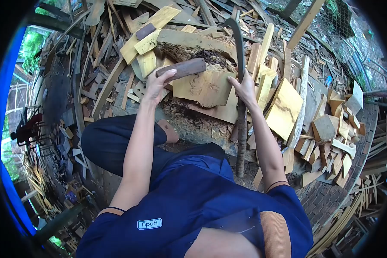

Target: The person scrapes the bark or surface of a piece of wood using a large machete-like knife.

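My left hand [156, 84] is shut on one end of a dark brown wooden block [182, 68], held over a pale yellow slab of wood [203, 88]. My right hand [245, 88] grips a long dark tool [241, 129] with a curved blade; the blade points away from me and the rough handle runs back toward my body. The slab rests on a big rough log [193, 43] between my hands. My knee in dark trousers [112, 144] and my bare foot [168, 130] lie just below the left hand.
Split boards and offcuts [331, 133] are heaped to the right, and yellow planks [146, 43] lie behind the log. Sticks and scrap timber [94, 69] cover the ground on the left. A brick edge [331, 193] curves at the lower right.
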Demonstrator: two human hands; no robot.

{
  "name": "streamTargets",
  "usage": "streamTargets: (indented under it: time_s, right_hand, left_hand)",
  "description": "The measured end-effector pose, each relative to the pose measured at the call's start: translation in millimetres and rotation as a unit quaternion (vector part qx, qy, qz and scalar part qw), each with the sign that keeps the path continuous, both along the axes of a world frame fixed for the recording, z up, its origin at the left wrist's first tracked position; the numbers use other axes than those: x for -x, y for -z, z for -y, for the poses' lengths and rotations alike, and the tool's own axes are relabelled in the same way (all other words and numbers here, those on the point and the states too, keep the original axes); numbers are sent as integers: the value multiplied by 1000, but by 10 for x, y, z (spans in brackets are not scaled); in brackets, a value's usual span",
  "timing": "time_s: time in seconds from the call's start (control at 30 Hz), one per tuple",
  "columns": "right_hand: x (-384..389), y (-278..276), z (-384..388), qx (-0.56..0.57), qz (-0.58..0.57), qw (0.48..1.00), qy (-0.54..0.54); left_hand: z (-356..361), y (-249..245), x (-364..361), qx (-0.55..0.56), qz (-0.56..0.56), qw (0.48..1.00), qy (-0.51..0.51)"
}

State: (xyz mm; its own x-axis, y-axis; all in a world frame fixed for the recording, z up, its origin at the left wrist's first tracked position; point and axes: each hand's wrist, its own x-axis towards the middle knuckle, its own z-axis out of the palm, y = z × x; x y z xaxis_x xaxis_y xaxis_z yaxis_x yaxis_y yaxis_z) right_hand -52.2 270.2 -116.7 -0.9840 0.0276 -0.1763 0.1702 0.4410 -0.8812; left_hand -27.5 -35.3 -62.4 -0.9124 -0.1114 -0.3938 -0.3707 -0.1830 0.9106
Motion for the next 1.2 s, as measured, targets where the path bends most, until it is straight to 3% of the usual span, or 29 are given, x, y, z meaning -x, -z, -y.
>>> streamTargets:
  time_s: [0.03, 0.1, 0.17, 0.2, 0.23, 0.3, 0.37, 0.57, 0.7, 0.77, 0.8, 0.9, 0.93, 1.03, 1.1, 1.2]
  right_hand:
    - [-29, 7, -9, 1, -1, 1000, 7]
    - [-93, 7, -16, -28, 51, 998, -4]
    - [-174, 235, -52, -57, 19, 998, -3]
    - [-221, 268, -53, -115, -160, 980, -5]
    - [-254, 300, -46, -170, -333, 927, -6]
    - [-476, 188, -63, -167, -294, 941, -2]
    - [-708, 16, -66, -120, -112, 986, -44]
    - [-1308, -17, 45, -210, -88, 973, -35]
    - [-1361, -472, 139, -145, -45, 987, -52]
    - [-1321, -942, 134, -24, -117, 988, -95]
    - [-1314, -1180, 109, 36, -82, 991, -98]
    - [-1561, -720, 61, 28, 0, 998, -59]
    - [-1664, -556, 80, -68, 35, 996, -42]
    - [-1760, -458, 101, -96, 72, 992, -48]
    - [-1735, -460, 139, -107, 47, 991, -67]
    - [-1659, -552, 258, -55, -75, 991, -91]
  left_hand:
    - [-51, -59, 20, 1, -1, 1000, 7]
    - [-146, -162, 57, 117, -24, 989, 85]
    - [-231, -193, 57, 160, -61, 977, 130]
    - [-286, -230, 36, 209, -68, 963, 158]
    - [-333, -250, 26, 258, -74, 945, 187]
    - [-430, -277, 27, 312, -100, 925, 194]
    - [-588, -502, -4, 401, -116, 883, 217]
    - [-924, -596, -219, 477, -148, 833, 238]
    - [-971, -567, -235, 495, -155, 821, 239]
    - [-935, -563, -223, 482, -141, 834, 226]
    - [-893, -550, -238, 455, -148, 851, 218]
    - [-722, -596, -305, 524, -158, 822, 160]
    - [-563, -501, -262, 515, -143, 831, 152]
    - [-412, -600, -304, 551, -143, 814, 116]
    - [-337, -607, -274, 568, -136, 802, 125]
    - [-279, -633, -254, 530, -95, 832, 132]
